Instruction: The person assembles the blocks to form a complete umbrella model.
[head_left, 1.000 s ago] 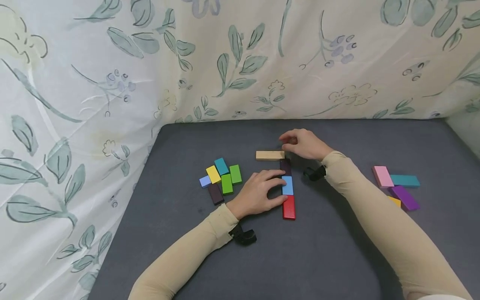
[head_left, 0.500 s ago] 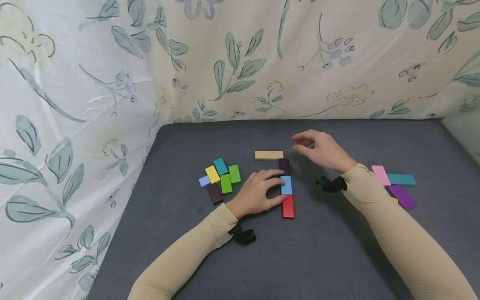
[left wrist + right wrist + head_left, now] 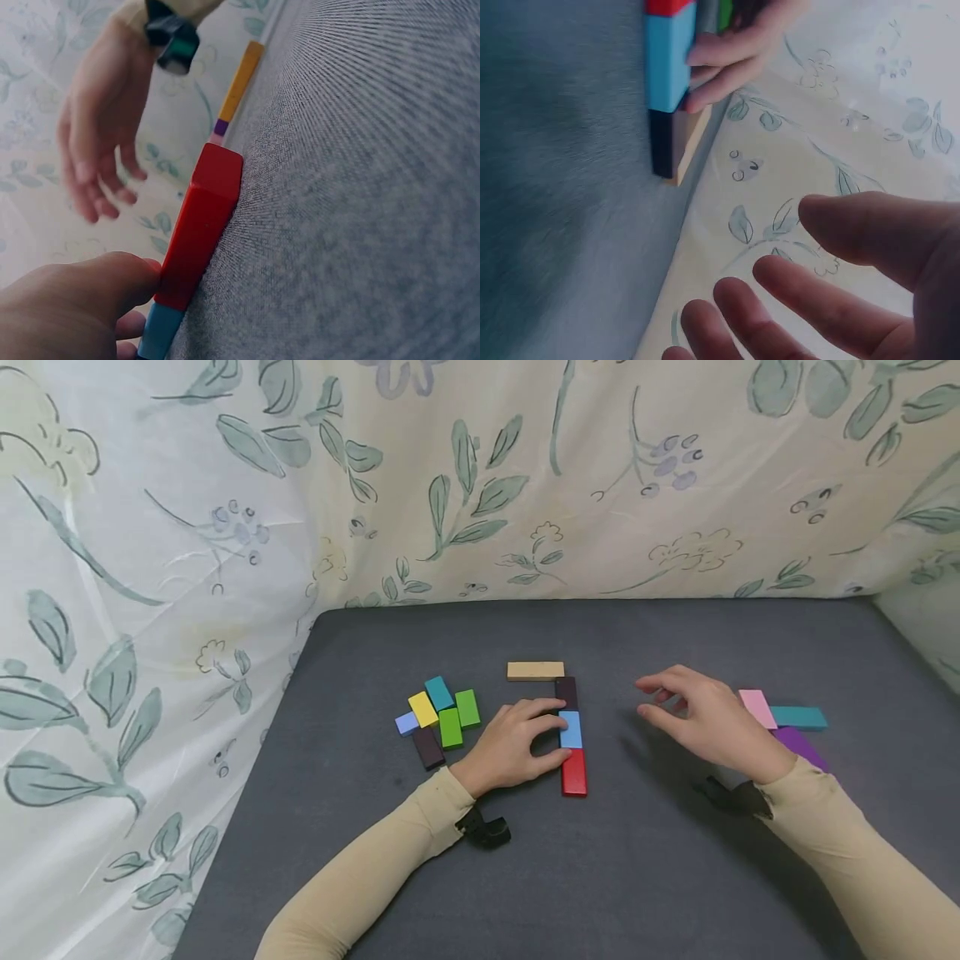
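A column of wooden blocks lies on the dark table: a red block [image 3: 574, 773] nearest, then a light blue block [image 3: 571, 730] and a dark block [image 3: 566, 693]. A natural wood block [image 3: 536, 671] lies crosswise at its far end. My left hand [image 3: 510, 747] rests along the column's left side, thumb at the red block and fingertips against the blue and dark ones. To the right, my right hand [image 3: 701, 714] is over the table with fingers spread and nothing between them. The right wrist view shows its loose fingers [image 3: 731, 304] apart from the blocks.
Left of the column sits a cluster with green blocks [image 3: 451, 728], a yellow block [image 3: 423, 709], a teal block [image 3: 439, 692] and others. On the right lie a pink block [image 3: 757, 708], a teal block [image 3: 801, 718] and a purple block [image 3: 799, 747]. A floral cloth [image 3: 480, 485] hangs behind.
My right hand has left the far end of the column beside the natural wood block and moved right and nearer, towards the right-hand blocks. The left hand keeps its place.
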The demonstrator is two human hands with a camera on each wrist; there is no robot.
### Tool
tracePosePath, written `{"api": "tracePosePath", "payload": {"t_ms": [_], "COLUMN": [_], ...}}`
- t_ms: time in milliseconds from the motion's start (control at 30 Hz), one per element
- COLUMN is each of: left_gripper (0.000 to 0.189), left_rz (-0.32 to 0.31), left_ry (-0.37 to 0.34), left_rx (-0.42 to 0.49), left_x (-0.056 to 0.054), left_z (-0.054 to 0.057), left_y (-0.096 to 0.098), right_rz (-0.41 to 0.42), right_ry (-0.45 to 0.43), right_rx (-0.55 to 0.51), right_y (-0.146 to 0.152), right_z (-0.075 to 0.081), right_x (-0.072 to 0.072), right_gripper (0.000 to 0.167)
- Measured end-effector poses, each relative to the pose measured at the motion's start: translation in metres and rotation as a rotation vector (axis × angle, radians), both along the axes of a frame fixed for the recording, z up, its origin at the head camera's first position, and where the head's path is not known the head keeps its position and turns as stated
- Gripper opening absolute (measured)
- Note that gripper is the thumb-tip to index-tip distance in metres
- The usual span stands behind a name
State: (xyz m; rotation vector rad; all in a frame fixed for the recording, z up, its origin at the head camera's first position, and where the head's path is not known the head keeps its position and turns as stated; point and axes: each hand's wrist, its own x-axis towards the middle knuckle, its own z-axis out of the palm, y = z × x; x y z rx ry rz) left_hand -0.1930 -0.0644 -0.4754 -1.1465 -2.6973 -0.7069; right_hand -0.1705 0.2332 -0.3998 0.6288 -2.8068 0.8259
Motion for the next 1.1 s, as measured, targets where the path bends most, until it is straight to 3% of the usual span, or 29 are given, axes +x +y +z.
{"api": "tracePosePath", "payload": {"t_ms": [100,200,567,833,933,1100], "left_gripper": [0.037,0.037,0.037,0.036,0.036,0.037], "left_rz": [-0.003,0.001,0.017,0.012,0.011,0.017], "left_ry": [-0.002,0.0,0.011,0.004,-0.002,-0.01], "left_rx": [0.006,0.004,-0.007,0.0,-0.003,-0.011], "left_x": [-0.001,0.0,0.005,0.004,0.004,0.003], "left_z": [0.0,0.0,-0.002,-0.003,-0.002,0.0], "left_y": [0.0,0.001,0.001,0.001,0.002,0.002], "right_rz": [-0.021,-0.076,-0.264,-0.391,-0.417,-0.373], "right_ry": [0.067,0.065,-0.092,-0.14,-0.144,-0.157], "right_rx": [0.038,0.087,0.22,0.326,0.337,0.324], "right_y": [0.013,0.027,0.072,0.09,0.092,0.093], "right_z": [-0.005,-0.009,-0.029,-0.04,-0.042,-0.044], "right_x": [0.013,0.025,0.061,0.083,0.087,0.085], "right_gripper": [0.035,0.035,0.048,0.055,0.057,0.057]}}
